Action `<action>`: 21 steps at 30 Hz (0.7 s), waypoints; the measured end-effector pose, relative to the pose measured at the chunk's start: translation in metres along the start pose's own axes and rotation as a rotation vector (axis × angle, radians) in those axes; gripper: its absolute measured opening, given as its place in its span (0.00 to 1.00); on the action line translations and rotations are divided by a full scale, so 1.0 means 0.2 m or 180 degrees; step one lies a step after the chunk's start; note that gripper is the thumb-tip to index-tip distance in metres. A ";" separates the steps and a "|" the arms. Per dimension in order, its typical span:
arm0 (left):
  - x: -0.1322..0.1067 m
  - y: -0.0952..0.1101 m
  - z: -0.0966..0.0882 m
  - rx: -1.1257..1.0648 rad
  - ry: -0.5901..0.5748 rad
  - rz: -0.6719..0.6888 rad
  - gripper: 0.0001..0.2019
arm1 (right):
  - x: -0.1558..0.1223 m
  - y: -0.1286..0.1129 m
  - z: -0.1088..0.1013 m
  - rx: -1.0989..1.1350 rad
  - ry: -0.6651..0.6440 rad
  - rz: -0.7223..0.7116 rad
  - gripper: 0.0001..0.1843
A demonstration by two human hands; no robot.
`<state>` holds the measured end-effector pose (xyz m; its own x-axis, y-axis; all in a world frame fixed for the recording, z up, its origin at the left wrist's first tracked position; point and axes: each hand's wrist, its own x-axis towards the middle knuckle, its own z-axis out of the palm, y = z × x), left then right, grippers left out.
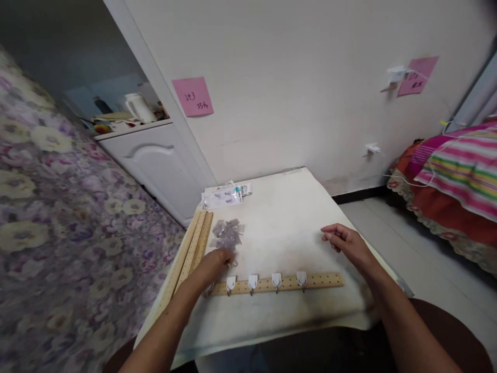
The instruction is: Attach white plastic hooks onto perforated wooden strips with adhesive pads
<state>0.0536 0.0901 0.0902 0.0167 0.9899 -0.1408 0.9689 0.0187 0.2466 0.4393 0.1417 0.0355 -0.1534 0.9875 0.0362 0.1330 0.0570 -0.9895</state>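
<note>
My left hand is closed above the left end of a light wooden strip with holes. A small pale ring-shaped piece shows at its fingertips; what the fingers grip is hidden. Several white hooks stand in a row along the strip, one partly covered by my left wrist. Just beyond that hand lies a pile of small clear plastic packets, their contents unclear. Out to the right, my right hand hovers over the table with fingers curled in and thumb near the index finger; nothing shows in it.
More perforated wooden strips lie along the left edge of the cloth-covered table. Flat printed packages rest at the back left corner. A flowered curtain hangs at left, a wall stands behind, and a bed is at right.
</note>
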 end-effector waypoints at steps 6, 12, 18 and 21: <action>-0.05 0.18 -0.05 0.0001 0.0557 0.0405 0.06 | -0.04 -0.05 0.05 0.0397 -0.0151 -0.0032 0.14; -0.15 0.62 0.16 -0.0197 0.1128 0.1127 0.06 | -0.10 -0.08 0.20 0.1071 -0.1134 0.0225 0.16; -0.20 0.81 0.31 -0.0179 0.1481 0.1591 0.10 | -0.15 -0.11 0.24 0.1443 -0.1462 0.0455 0.16; -0.21 0.82 0.33 -0.0488 0.1538 0.1648 0.11 | -0.16 -0.11 0.23 0.1452 -0.1450 0.0335 0.13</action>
<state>0.2286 0.0433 0.0742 0.3189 0.8280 0.4613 0.8202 -0.4850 0.3034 0.3968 0.1016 0.0500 -0.5752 0.8176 -0.0279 -0.2436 -0.2038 -0.9482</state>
